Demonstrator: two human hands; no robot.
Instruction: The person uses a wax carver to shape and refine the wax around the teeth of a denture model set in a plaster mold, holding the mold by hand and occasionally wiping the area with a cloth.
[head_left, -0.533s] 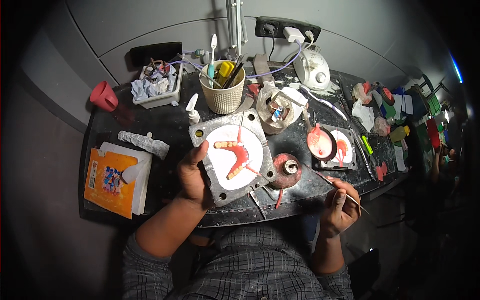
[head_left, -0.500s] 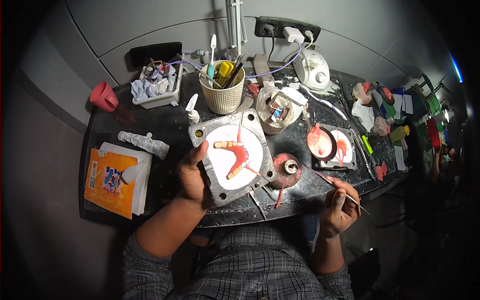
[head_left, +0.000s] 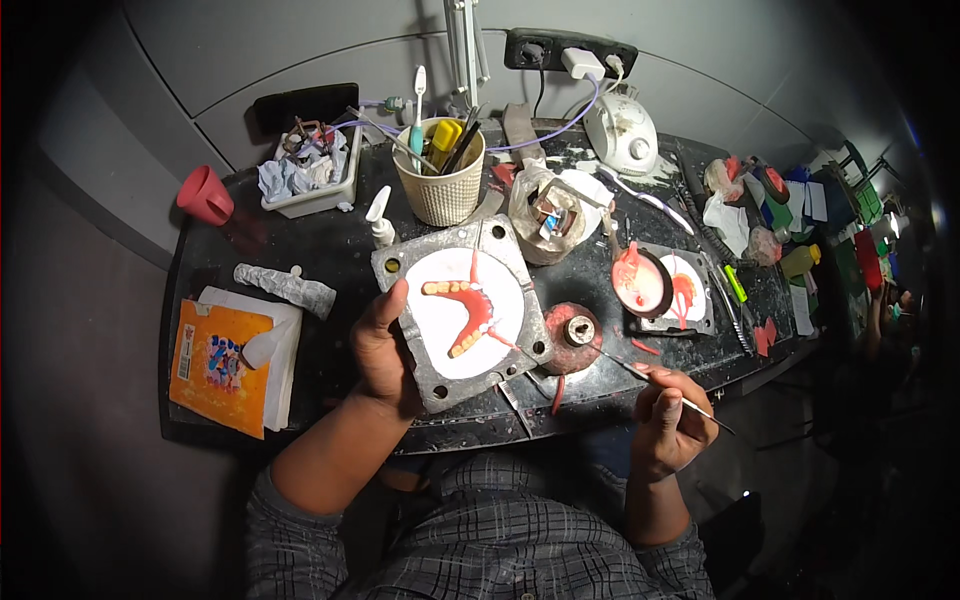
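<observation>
My left hand [head_left: 383,350] grips the edge of a square metal dental flask half [head_left: 432,392], tilted toward me above the bench edge. White plaster [head_left: 425,325] fills it, bearing a wax denture [head_left: 472,312] with red-pink base and yellowish teeth; red wax strips run off it. In my right hand [head_left: 675,425] is a thin metal wax spatula [head_left: 622,362], pinched between thumb and fingers. The spatula's tip reaches the metal top of a round reddish spirit burner [head_left: 572,350]. I cannot make out a flame.
Right of the burner stands a small pan of pink wax [head_left: 640,290], beside another flask half [head_left: 705,318]. A woven cup of tools [head_left: 440,195], a plaster-smeared bowl [head_left: 545,235] and a white machine [head_left: 622,135] stand farther back. An orange book [head_left: 215,365] lies left.
The spatula's tip has swung left onto the burner top. A red wax strip now shows plainly on the bench right of the burner. My left hand keeps its hold on the flask half.
</observation>
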